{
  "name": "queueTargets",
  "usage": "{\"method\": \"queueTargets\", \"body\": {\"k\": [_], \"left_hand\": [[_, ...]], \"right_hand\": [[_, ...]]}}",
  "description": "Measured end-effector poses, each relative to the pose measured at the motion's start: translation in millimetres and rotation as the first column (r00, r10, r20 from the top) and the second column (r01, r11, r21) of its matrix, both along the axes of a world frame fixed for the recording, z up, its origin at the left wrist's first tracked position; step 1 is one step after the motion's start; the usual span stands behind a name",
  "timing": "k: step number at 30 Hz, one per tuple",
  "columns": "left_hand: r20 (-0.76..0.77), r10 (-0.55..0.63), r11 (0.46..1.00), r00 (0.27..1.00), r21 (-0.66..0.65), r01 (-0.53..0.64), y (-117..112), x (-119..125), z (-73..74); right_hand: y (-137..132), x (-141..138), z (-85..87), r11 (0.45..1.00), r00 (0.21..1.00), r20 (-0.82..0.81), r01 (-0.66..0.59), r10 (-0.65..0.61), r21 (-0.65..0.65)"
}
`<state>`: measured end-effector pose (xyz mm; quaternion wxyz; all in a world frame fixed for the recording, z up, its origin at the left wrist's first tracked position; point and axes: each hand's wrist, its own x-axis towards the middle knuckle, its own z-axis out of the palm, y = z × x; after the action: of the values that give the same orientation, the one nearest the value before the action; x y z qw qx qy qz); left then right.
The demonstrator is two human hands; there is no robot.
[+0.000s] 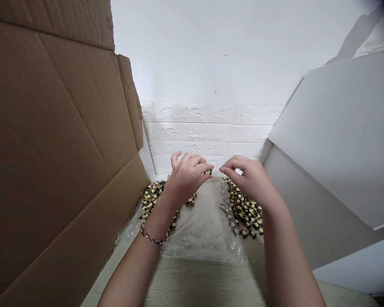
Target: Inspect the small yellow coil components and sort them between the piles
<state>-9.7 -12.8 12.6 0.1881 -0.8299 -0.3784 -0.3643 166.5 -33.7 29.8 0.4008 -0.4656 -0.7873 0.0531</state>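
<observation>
My left hand [189,172] pinches a small transformer [208,172] between thumb and index finger. It has a yellow-wrapped body, black ends and thin pins that point right. Close to those pins, my right hand [241,171] is closed, its thumb and fingertips pressed together. Whatever those fingertips hold, if anything, is too small to make out. A gap separates the two hands. Beneath my left forearm lies a pile of similar transformers [152,196], partly hidden by the arm. Another pile [246,211] spreads beside my right wrist.
A clear plastic bag [201,230] lies flat on the pale wood-look table [205,281], between the piles. Tall brown cardboard [57,140] walls off the left side. White panels [339,136] stand at the right. Behind is a white brick-patterned wall [185,111].
</observation>
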Motion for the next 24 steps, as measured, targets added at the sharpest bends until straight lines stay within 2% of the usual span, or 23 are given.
{"method": "queueTargets", "body": {"k": [8, 18, 24], "left_hand": [[-0.044, -0.017, 1.000, 0.999, -0.014, 0.016, 2.8, 1.6, -2.8], [0.096, 0.038, 0.998, 0.995, -0.043, -0.034, 0.8, 3.8, -2.0], [0.116, 0.057, 0.996, 0.992, -0.069, -0.049, 1.5, 6.7, -3.8]], "right_hand": [[2.0, 3.1, -1.4, 1.000, 1.000, 0.026, 0.011, -0.010, -0.012], [-1.7, -3.7, 1.8, 0.998, 0.999, 0.022, 0.028, -0.030, 0.059], [-2.3, -7.1, 1.9, 0.993, 0.994, 0.065, 0.079, -0.085, 0.085]]}}
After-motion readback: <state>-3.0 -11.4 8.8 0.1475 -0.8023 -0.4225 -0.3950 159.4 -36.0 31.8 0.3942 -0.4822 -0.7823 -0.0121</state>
